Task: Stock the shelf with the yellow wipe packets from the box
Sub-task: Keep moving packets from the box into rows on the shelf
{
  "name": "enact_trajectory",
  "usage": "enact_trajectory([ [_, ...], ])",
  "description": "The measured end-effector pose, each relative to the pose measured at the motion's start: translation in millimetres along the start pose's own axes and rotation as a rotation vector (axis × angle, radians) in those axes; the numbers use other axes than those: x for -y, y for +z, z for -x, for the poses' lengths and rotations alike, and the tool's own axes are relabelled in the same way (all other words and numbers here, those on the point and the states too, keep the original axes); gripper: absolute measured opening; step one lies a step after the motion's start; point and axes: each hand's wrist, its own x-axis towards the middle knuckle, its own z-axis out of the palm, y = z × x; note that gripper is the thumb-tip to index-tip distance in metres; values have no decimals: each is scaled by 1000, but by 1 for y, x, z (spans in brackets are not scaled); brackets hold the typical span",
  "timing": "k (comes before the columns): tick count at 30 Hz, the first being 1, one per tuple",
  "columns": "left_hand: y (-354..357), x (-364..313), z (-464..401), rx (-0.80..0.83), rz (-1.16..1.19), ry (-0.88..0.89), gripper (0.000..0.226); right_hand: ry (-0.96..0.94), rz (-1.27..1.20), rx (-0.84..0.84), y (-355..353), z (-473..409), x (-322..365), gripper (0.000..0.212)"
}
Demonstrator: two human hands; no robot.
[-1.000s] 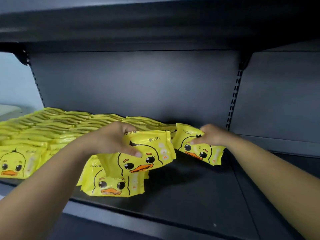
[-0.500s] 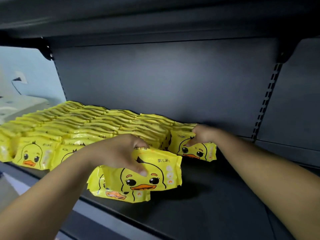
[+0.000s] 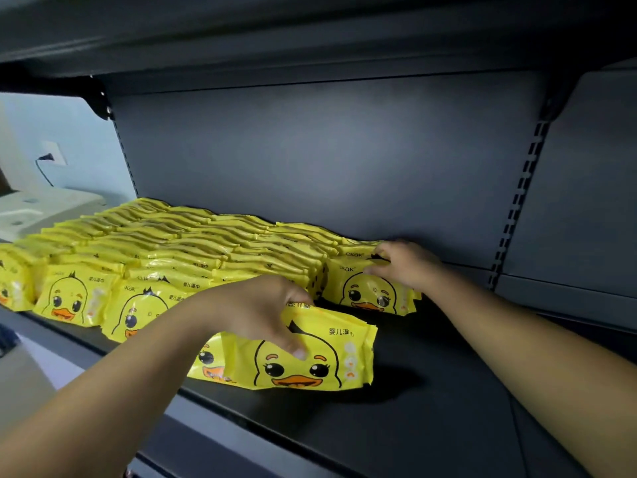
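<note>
left hand [image 3: 256, 310]: curls over the top edge of a yellow wipe packet [image 3: 312, 353], thumb pressed on its duck-face front, gripping it upright near the shelf's front edge; likely held this way so the printed face shows outward.
second packet [image 3: 208, 363]: tucked just behind and left of the gripped one, partly hidden by the left forearm; whether the hand holds it too cannot be told.
right hand [image 3: 401, 265]: fingers bent over the top of an end packet [image 3: 370, 293], pinching it against the rows, probably to stand it straight and close the gap.
stocked rows [image 3: 193, 243]: many yellow packets packed upright, beyond and left of both hands, touching the end packet.
shelf [image 3: 431, 408]: dark bare surface below and right of the hands, seemingly room for more rows.
box: not in view.
beyond the left arm: a pale wall with a socket [image 3: 53, 154] and a cable.
</note>
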Motion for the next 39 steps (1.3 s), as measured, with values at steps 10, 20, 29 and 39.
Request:
enact_trajectory([
  [10, 10, -34, -57, -42, -56, 83, 36, -38, -730, 514, -33, 104, 7, 20],
  [20, -7, 2, -46, -423, 46, 97, 32, 260, -754, 145, 6, 70, -14, 31],
  [29, -5, 55, 1, -473, -5, 55, 29, 338, -384, 1, 17, 42, -3, 74],
  [39, 13, 66, 35, -570, 21, 122, 25, 277, -77, -280, 4, 101, 48, 55],
])
